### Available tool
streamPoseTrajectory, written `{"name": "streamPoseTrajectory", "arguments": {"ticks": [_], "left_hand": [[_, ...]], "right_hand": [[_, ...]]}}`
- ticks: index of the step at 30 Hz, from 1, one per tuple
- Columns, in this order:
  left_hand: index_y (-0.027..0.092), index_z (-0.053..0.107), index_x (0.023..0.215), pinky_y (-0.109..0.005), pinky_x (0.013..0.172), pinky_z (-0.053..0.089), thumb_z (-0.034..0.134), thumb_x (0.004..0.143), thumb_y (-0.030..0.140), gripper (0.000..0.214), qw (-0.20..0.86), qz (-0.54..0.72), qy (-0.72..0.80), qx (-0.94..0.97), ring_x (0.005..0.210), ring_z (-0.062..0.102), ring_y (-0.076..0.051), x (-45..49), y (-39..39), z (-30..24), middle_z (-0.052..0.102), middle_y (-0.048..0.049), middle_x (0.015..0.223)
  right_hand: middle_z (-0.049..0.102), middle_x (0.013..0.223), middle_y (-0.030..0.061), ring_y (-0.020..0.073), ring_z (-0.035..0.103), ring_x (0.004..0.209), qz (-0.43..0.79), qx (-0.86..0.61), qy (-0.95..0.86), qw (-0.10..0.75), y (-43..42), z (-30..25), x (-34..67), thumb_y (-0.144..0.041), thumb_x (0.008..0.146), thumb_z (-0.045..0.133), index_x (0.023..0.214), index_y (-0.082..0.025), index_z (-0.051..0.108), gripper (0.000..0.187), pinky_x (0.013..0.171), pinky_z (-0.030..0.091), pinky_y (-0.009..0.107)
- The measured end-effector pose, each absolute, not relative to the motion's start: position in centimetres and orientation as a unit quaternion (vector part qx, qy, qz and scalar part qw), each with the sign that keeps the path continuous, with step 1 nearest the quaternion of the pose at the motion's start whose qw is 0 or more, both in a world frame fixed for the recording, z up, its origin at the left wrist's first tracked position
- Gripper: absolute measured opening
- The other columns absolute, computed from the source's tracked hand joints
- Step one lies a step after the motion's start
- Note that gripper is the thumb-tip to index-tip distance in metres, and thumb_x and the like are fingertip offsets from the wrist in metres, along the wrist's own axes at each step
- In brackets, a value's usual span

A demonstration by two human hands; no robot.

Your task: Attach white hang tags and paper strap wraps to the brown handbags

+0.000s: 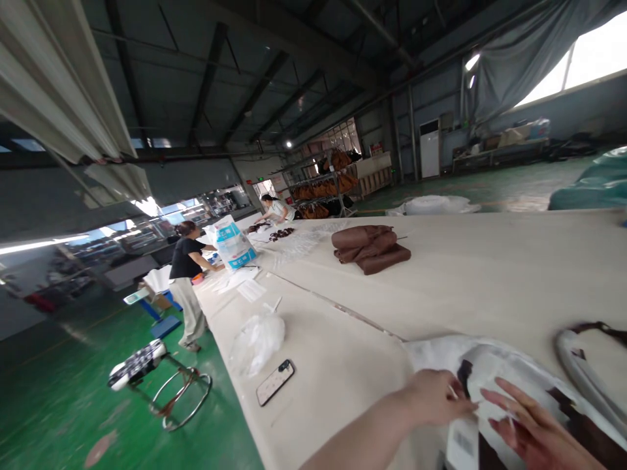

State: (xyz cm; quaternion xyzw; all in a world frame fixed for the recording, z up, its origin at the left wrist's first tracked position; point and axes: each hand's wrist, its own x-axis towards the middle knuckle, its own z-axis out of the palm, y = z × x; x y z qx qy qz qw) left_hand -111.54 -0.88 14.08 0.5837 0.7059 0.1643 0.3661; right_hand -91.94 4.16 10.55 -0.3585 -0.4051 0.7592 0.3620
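Observation:
My left hand (pixel 434 396) is closed in a pinch, with a thin white strand showing at its fingers. My right hand (pixel 533 424) is just beside it, fingers stretched and apart, slightly blurred; a small white bit shows near its fingertips. Below the left hand lies a white tag (pixel 463 440) with a printed label. Both hands are over a clear plastic bag (pixel 499 359) with dark brown pieces showing in and around it. To the right is a curved strap-like thing (pixel 580 365), partly wrapped in pale film and cut off by the frame.
Folded brown material (pixel 369 248) lies across the pale table (pixel 465 281). Near the left edge are a phone (pixel 275 382) and a crumpled plastic bag (pixel 258 343). One person (pixel 189 261) stands by a blue-white sack (pixel 232 243); another (pixel 279 209) leans farther back. A stool (pixel 137 365) stands left.

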Motion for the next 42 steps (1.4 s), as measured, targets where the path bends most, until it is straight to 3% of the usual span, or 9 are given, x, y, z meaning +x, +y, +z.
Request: {"name": "streamPoseTrajectory", "arguments": {"ticks": [3,7,12,15,18,27,31,38,42], "left_hand": [[0.018,0.063,0.108,-0.026,0.057,0.048,0.074,0.067,0.046,0.051,0.556,0.209,0.618,0.515,0.052,0.055,-0.013,-112.1,-1.6,14.3,0.056,0.0036,0.06],[0.013,0.064,0.099,-0.022,0.058,0.043,0.074,0.065,0.03,0.039,0.559,0.323,0.64,0.417,0.059,0.055,-0.011,-111.9,-2.2,14.3,0.061,0.0013,0.067],[0.014,0.063,0.092,-0.02,0.05,0.038,0.066,0.065,0.019,0.028,0.566,0.412,0.646,0.304,0.053,0.053,-0.011,-110.8,-2.4,14.7,0.059,0.0023,0.061],[0.014,0.061,0.086,-0.02,0.049,0.037,0.064,0.066,0.017,0.021,0.557,0.425,0.65,0.295,0.048,0.05,-0.009,-110.3,-2.3,14.9,0.056,0.0035,0.057],[0.013,0.06,0.085,-0.02,0.048,0.037,0.065,0.066,0.016,0.02,0.555,0.425,0.658,0.282,0.046,0.048,-0.008,-110.1,-2.2,15.1,0.057,0.0028,0.058],[0.013,0.062,0.083,-0.021,0.057,0.042,0.079,0.057,0.029,0.034,0.659,0.442,0.559,0.239,0.061,0.057,-0.013,-109.8,-3.6,17.7,0.062,-0.0007,0.069],[0.014,0.061,0.113,-0.022,0.049,0.038,0.063,0.073,0.056,0.058,0.711,0.461,0.502,0.173,0.057,0.054,-0.013,-109.6,-4.8,19.4,0.066,-0.0054,0.082],[0.019,0.028,0.141,-0.024,0.044,0.036,0.049,0.084,0.058,0.072,0.484,0.538,0.542,0.427,0.046,0.045,-0.012,-106.9,-7.6,19.0,0.063,-0.0016,0.074],[0.021,0.046,0.121,-0.027,0.058,0.047,0.056,0.083,0.032,0.04,0.189,0.489,0.649,0.552,0.061,0.055,-0.014,-106.0,-7.7,18.5,0.062,-0.0059,0.098]], "right_hand": [[0.057,0.132,0.0108,0.0188,0.064,0.075,0.737,-0.317,-0.456,0.384,2.5,13.5,-92.4,-0.049,0.07,0.072,0.12,-0.027,0.059,0.057,0.072,0.057,0.036],[0.059,0.128,0.0119,0.0081,0.054,0.054,0.718,-0.274,-0.543,0.338,1.1,14.4,-93.0,-0.043,0.078,0.068,0.139,-0.029,0.04,0.069,0.065,0.055,0.032],[0.071,0.103,0.0039,0.0141,0.064,0.072,0.578,-0.24,-0.727,0.283,-0.8,14.8,-93.5,-0.027,0.081,0.062,0.141,-0.027,0.038,0.064,0.078,0.055,0.034],[0.071,0.1,0.0041,0.0224,0.062,0.094,0.391,-0.242,-0.833,0.309,-1.6,15.2,-94.0,-0.02,0.081,0.061,0.14,-0.026,0.039,0.064,0.087,0.051,0.041],[0.07,0.094,0.006,0.0263,0.06,0.094,0.276,-0.226,-0.869,0.342,-2.2,15.2,-94.7,-0.018,0.082,0.061,0.142,-0.023,0.036,0.065,0.082,0.052,0.043],[0.071,0.081,0.005,0.0212,0.062,0.074,0.097,-0.208,-0.889,0.396,-5.3,17.6,-95.5,-0.017,0.092,0.045,0.122,-0.018,0.053,0.031,0.066,0.052,0.034],[0.071,0.082,0.0035,0.0198,0.063,0.073,0.099,-0.252,-0.865,0.423,-4.2,18.9,-95.4,-0.019,0.09,0.048,0.12,-0.019,0.054,0.031,0.066,0.052,0.032],[0.073,0.081,-0.0018,0.0146,0.067,0.075,0.317,-0.361,-0.726,0.492,-1.7,19.6,-94.0,-0.013,0.08,0.054,0.12,-0.023,0.052,0.041,0.077,0.053,0.027],[0.073,0.083,-0.0001,0.0127,0.068,0.071,0.385,-0.379,-0.65,0.535,-1.3,18.8,-93.9,-0.016,0.081,0.054,0.123,-0.02,0.048,0.043,0.071,0.055,0.024]]}}
